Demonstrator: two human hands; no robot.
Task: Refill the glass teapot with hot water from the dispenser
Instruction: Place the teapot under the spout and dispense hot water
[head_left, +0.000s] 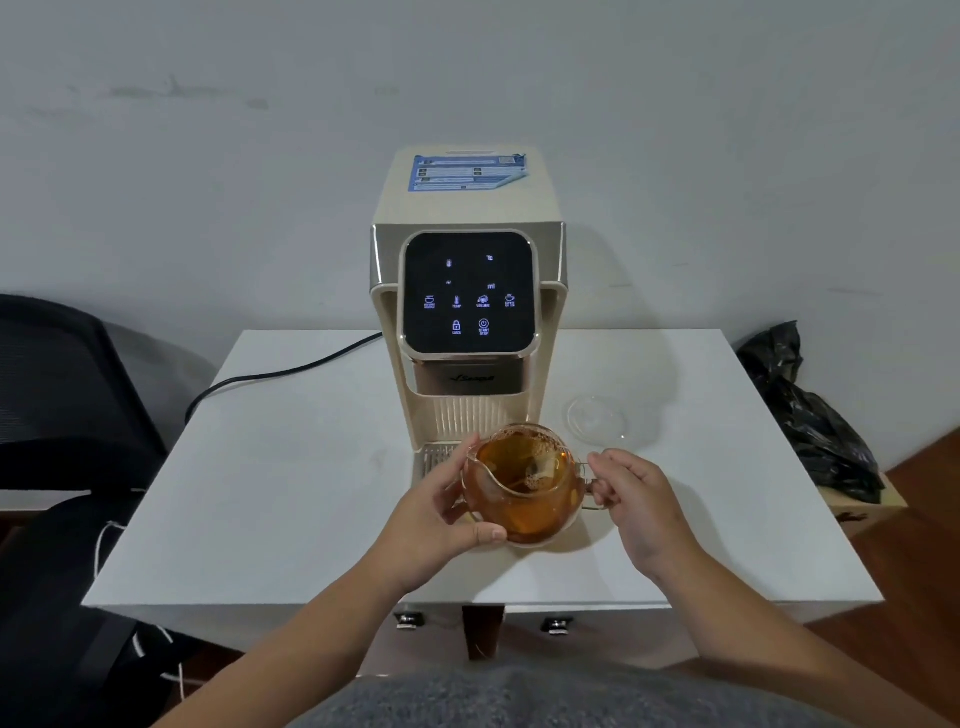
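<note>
The glass teapot (524, 488), lidless and full of amber tea, sits just in front of the drip tray (435, 456) of the cream hot water dispenser (467, 291). My left hand (441, 512) cups the pot's left side, thumb low on its belly and fingers behind it near the spout. My right hand (641, 501) pinches the glass handle on the pot's right side. The dispenser's black touch panel (469, 292) glows with blue icons. The pot's clear glass lid (596, 418) lies on the white table (291, 493) to the dispenser's right.
A black power cable (280, 371) runs off the table's left edge from the dispenser. A black chair (62, 379) stands at left, a black plastic bag (810, 415) at right. White wall lies behind.
</note>
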